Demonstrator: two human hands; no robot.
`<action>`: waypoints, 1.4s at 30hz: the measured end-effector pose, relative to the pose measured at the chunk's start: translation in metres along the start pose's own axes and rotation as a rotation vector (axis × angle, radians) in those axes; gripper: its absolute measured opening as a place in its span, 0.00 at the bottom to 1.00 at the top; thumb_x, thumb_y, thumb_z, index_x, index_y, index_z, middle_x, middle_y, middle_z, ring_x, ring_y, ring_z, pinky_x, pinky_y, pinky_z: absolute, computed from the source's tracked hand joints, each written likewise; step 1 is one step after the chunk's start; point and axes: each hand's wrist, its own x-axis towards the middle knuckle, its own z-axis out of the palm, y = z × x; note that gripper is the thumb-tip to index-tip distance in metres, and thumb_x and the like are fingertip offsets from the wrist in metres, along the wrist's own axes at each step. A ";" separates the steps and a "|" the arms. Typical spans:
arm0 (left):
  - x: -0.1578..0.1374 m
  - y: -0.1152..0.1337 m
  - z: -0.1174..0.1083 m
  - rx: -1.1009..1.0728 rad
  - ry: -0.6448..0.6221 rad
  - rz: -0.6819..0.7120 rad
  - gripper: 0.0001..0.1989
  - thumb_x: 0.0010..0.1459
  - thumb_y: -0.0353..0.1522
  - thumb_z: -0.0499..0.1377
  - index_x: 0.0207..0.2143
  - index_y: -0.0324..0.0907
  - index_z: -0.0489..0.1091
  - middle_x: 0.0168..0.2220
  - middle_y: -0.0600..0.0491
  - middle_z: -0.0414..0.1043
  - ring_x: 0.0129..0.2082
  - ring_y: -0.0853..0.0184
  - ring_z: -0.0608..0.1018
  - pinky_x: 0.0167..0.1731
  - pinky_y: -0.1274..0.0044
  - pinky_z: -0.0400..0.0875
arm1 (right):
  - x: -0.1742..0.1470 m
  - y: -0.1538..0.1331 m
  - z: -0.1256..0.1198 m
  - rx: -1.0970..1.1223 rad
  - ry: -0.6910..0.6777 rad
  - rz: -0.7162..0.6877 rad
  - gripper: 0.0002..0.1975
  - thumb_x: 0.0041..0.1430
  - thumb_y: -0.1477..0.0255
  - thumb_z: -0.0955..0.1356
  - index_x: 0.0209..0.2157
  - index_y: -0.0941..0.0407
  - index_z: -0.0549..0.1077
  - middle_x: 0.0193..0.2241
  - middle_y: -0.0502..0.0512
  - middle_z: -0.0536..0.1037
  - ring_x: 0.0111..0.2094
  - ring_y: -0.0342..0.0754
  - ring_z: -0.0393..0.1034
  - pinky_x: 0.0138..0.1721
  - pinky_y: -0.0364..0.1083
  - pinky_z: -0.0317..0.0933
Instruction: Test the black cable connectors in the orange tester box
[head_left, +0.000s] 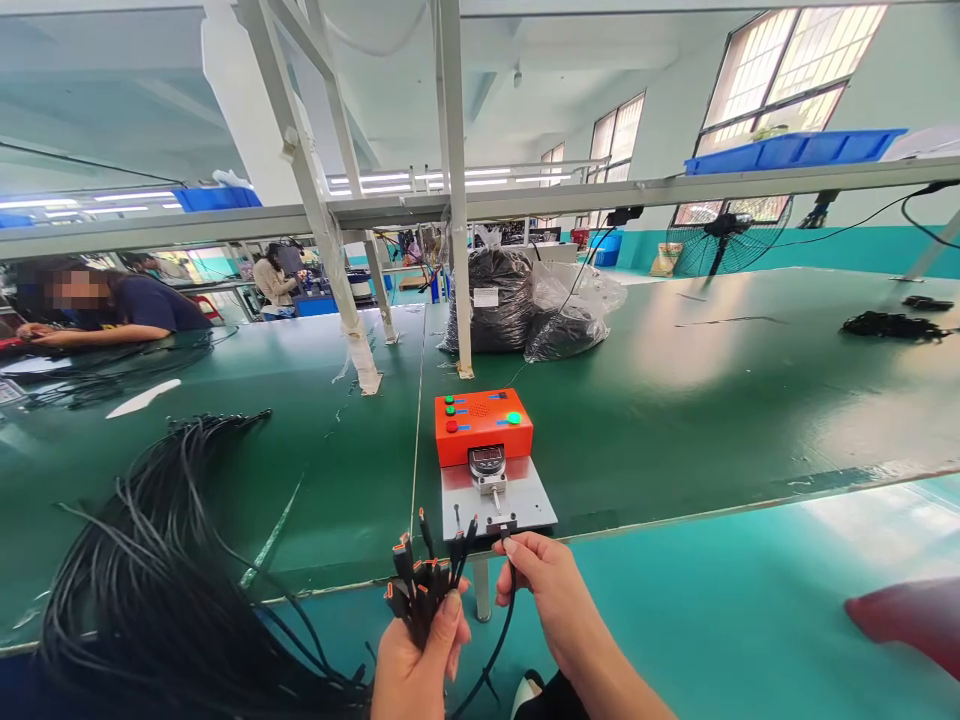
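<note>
My left hand (420, 655) is closed round a bunch of black cables (420, 585), whose plugs with orange tips point upward. My right hand (536, 565) pinches one black cable (512, 590) just behind its plug. That plug touches the small metal block at the front of a test fixture (536, 510); how far in it sits I cannot tell. On the fixture's metal plate a round digital gauge (487, 462) lies in line with the plug. Behind it stands an orange box (484, 425) with green and red buttons, one green button lit.
A large bundle of black cables (142, 560) hangs over the table's front edge at left. Filled plastic bags (495, 305) stand behind the orange box, near a shelf post (456, 200). More black cables (892, 326) lie far right. A co-worker (154, 300) leans on the table at left.
</note>
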 end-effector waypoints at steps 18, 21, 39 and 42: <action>-0.007 -0.008 0.000 -0.048 -0.087 0.040 0.24 0.43 0.49 0.63 0.29 0.36 0.78 0.16 0.55 0.67 0.14 0.73 0.63 0.16 0.79 0.57 | 0.007 0.001 0.000 0.063 -0.037 0.008 0.10 0.47 0.65 0.66 0.20 0.58 0.68 0.14 0.49 0.72 0.17 0.43 0.65 0.27 0.44 0.58; -0.006 0.001 -0.002 0.014 -0.138 0.038 0.21 0.43 0.48 0.63 0.23 0.38 0.77 0.16 0.54 0.69 0.15 0.71 0.64 0.17 0.79 0.58 | 0.000 0.010 -0.004 -0.033 -0.167 0.026 0.10 0.47 0.66 0.66 0.22 0.59 0.69 0.15 0.51 0.74 0.19 0.45 0.67 0.29 0.45 0.58; -0.013 -0.001 0.004 0.060 -0.253 -0.016 0.24 0.48 0.47 0.61 0.36 0.35 0.78 0.19 0.52 0.71 0.17 0.70 0.66 0.19 0.78 0.60 | -0.034 0.004 0.013 0.211 -0.197 -0.140 0.14 0.53 0.59 0.67 0.27 0.56 0.73 0.23 0.52 0.74 0.16 0.42 0.59 0.16 0.43 0.57; -0.017 -0.005 0.007 0.038 -0.272 -0.021 0.26 0.49 0.47 0.60 0.40 0.35 0.77 0.20 0.52 0.71 0.17 0.70 0.66 0.19 0.78 0.60 | -0.034 0.009 0.009 0.201 -0.178 -0.094 0.13 0.52 0.60 0.68 0.27 0.57 0.73 0.23 0.52 0.73 0.16 0.41 0.58 0.16 0.42 0.57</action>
